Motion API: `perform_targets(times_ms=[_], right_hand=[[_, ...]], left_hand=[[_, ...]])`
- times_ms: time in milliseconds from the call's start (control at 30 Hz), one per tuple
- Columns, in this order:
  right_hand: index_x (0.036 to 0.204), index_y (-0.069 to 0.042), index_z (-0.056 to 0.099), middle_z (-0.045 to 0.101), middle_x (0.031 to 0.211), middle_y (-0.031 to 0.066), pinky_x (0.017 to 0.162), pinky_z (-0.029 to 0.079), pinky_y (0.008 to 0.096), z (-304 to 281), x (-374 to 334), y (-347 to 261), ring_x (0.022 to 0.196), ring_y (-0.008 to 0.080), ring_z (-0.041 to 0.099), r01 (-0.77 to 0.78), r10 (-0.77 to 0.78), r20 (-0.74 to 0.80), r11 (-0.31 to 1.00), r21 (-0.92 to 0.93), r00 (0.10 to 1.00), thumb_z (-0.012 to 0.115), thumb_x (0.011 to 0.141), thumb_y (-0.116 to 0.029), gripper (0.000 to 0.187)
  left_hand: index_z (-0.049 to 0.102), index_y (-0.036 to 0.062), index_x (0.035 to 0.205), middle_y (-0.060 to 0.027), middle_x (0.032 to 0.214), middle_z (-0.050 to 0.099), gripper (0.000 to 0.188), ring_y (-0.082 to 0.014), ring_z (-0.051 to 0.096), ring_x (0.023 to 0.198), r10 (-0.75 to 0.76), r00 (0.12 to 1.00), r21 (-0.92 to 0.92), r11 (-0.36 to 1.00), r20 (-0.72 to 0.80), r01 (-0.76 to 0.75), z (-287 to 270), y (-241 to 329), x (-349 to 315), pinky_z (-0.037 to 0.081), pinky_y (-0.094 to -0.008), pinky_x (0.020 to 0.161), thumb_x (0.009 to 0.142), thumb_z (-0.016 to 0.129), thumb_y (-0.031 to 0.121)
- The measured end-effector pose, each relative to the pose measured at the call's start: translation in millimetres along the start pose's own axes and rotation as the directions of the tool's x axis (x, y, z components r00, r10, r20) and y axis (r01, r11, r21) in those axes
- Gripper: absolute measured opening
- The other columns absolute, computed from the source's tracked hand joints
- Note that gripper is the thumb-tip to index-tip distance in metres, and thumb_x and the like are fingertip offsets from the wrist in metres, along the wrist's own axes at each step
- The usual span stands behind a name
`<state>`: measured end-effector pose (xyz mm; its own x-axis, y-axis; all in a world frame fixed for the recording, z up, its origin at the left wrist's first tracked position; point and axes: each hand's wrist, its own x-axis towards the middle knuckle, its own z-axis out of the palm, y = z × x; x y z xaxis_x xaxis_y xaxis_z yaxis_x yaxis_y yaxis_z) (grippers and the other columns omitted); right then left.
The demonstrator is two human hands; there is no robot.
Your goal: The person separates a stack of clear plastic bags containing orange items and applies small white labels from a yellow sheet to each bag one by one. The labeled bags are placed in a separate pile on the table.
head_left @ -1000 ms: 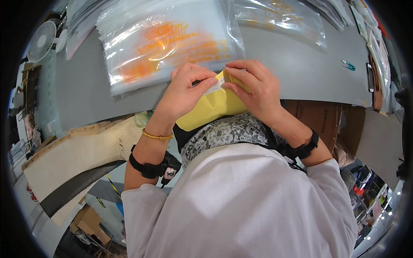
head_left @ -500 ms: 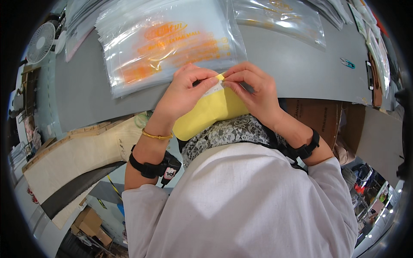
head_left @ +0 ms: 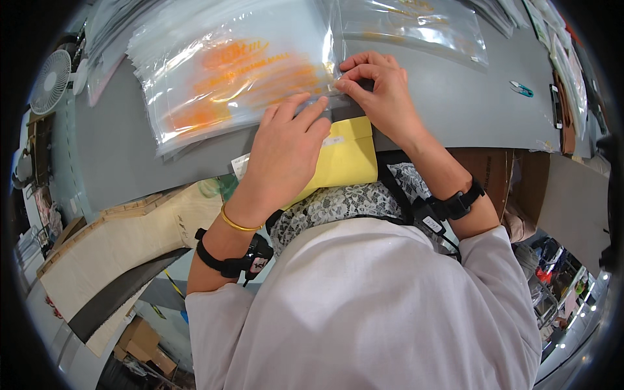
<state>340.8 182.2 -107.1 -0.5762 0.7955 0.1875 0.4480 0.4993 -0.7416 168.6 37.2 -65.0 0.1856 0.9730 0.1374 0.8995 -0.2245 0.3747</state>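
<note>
My right hand (head_left: 383,94) is closed in a pinch at the right edge of a stack of clear plastic bags (head_left: 159,104) with orange print. What sits between its thumb and forefinger is too small to make out. Over the stack's front edge lies my left hand (head_left: 286,146), open, palm down, fingers spread. Beneath it a yellow sheet (head_left: 351,156), carrying small white labels (head_left: 334,140), rests across my lap against the table edge. A white label strip (head_left: 240,166) sticks out left of that wrist.
More clear bags (head_left: 416,32) lie at the back right of the grey table (head_left: 442,97). Teal thread snips (head_left: 522,90) and a dark phone-like object (head_left: 557,107) are on the right. A white fan (head_left: 51,81) stands at the left, a cardboard box (head_left: 484,172) below the table.
My hands were together pinching at the yellow sheet's upper edge. They have parted: the right moved up to the bag stack's edge, the left opened onto the stack's front. The yellow sheet has dropped lower.
</note>
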Motion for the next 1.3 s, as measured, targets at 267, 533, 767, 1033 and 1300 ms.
perform_targets(times_ms=[267, 533, 767, 1033, 1300], right_hand=[[0.087, -0.006, 0.076, 0.070, 0.113, 0.0000, 0.100, 0.039, 0.0391, 7, -5, -14, 0.108, 0.0242, 0.057, -0.016, 0.013, -0.033, 0.998, -0.063, 0.999, 0.083, 0.089, -0.018, 0.015], [0.089, -0.006, 0.071, 0.066, 0.118, 0.0060, 0.100, 0.044, 0.0430, -4, -4, -12, 0.108, 0.0327, 0.056, 0.071, -0.080, -0.024, 0.959, -0.273, 0.996, 0.087, 0.085, -0.020, 0.022], [0.091, -0.008, 0.077, 0.066, 0.120, 0.0048, 0.104, 0.042, 0.0433, -10, 2, -8, 0.114, 0.0310, 0.055, -0.047, 0.059, 0.048, 0.971, -0.234, 0.997, 0.083, 0.088, -0.024, 0.017], [0.092, -0.009, 0.077, 0.064, 0.125, 0.0054, 0.106, 0.040, 0.0455, -6, -5, -13, 0.121, 0.0300, 0.053, 0.003, 0.011, 0.043, 0.948, -0.319, 0.999, 0.086, 0.084, -0.028, 0.023], [0.101, -0.005, 0.079, 0.064, 0.123, 0.0114, 0.103, 0.047, 0.0420, -20, 20, 13, 0.121, 0.0322, 0.055, -0.229, 0.226, -0.051, 0.971, -0.073, 0.973, 0.086, 0.087, -0.035, 0.034]], left_hand=[[0.068, 0.0042, 0.104, -0.0146, 0.146, 0.060, 0.017, -0.0377, 0.056, 0.130, 0.035, 0.999, 0.075, 0.997, 0.008, -0.035, 3, 4, 1, 0.042, -0.0514, 0.109, 0.089, 0.065, 0.008], [0.067, 0.0074, 0.102, -0.0147, 0.150, 0.058, 0.017, -0.0339, 0.056, 0.127, 0.007, 0.998, 0.036, 0.999, -0.066, -0.005, 9, 5, 4, 0.043, -0.0497, 0.104, 0.086, 0.069, 0.006], [0.068, 0.0064, 0.101, -0.0179, 0.146, 0.059, 0.014, -0.0322, 0.056, 0.126, 0.086, 0.991, 0.058, 0.995, -0.101, -0.080, 17, 1, 5, 0.041, -0.0481, 0.104, 0.088, 0.064, 0.009], [0.067, 0.0080, 0.102, -0.0158, 0.142, 0.061, 0.014, -0.0319, 0.057, 0.127, 0.056, 0.991, 0.020, 0.998, -0.124, -0.054, 19, 1, 6, 0.041, -0.0478, 0.106, 0.088, 0.066, 0.007], [0.067, 0.0076, 0.103, -0.0150, 0.150, 0.061, 0.015, -0.0332, 0.058, 0.126, 0.100, 0.987, 0.058, 0.994, -0.122, -0.094, 23, -1, 4, 0.042, -0.0488, 0.104, 0.088, 0.068, 0.009]])
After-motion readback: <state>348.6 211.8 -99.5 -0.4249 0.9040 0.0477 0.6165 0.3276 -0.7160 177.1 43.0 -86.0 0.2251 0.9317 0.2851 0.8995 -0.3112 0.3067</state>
